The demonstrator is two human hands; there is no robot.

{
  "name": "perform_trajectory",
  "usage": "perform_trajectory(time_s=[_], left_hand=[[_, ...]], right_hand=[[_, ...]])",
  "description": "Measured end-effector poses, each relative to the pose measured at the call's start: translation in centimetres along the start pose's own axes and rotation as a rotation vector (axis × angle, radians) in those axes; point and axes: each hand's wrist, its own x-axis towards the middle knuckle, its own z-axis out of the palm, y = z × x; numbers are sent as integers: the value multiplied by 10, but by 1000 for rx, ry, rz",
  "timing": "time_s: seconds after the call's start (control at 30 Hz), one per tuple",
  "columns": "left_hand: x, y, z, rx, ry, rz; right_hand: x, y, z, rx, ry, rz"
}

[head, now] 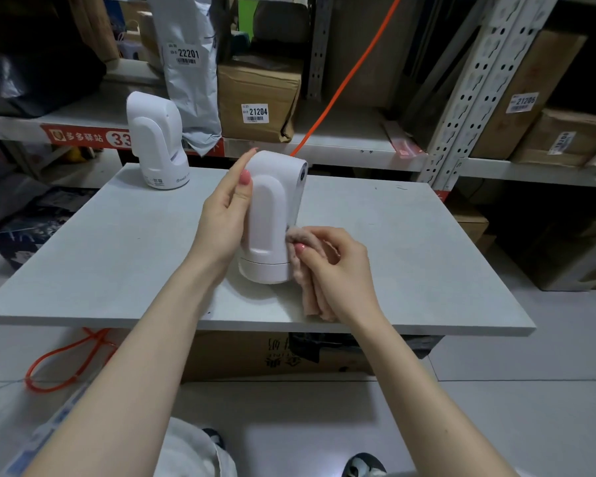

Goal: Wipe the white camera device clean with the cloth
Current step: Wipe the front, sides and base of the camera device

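Note:
A white camera device (272, 215) stands upright in the middle of the grey tabletop (117, 256), its lens facing right. My left hand (226, 215) holds its left side, thumb on the near face and fingers behind it. My right hand (334, 266) grips a bunched pinkish-beige cloth (307, 266) and presses it against the device's lower right side, just above the base. The cloth's loose end hangs down toward the table's front edge.
A second white camera device (157, 141) stands at the table's back left corner. Metal shelves behind hold cardboard boxes (257, 98) and a grey parcel bag (186, 63). An orange cable (344, 77) runs diagonally behind. A cardboard box (241, 356) sits under the table.

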Motion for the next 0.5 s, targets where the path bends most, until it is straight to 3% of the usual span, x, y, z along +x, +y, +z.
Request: perform_trajectory(time_s=[0.13,0.33,0.5], left_hand=[[-1,4,0,105,85,83],[-13,-2,-7,295,-148,142],[-10,-9,-14,366,-120,121]], right_hand=[[-6,-4,10,-183,-42,-87],[-3,-1,17,-289,16,-72],[-2,4,20,-344,115,-79]])
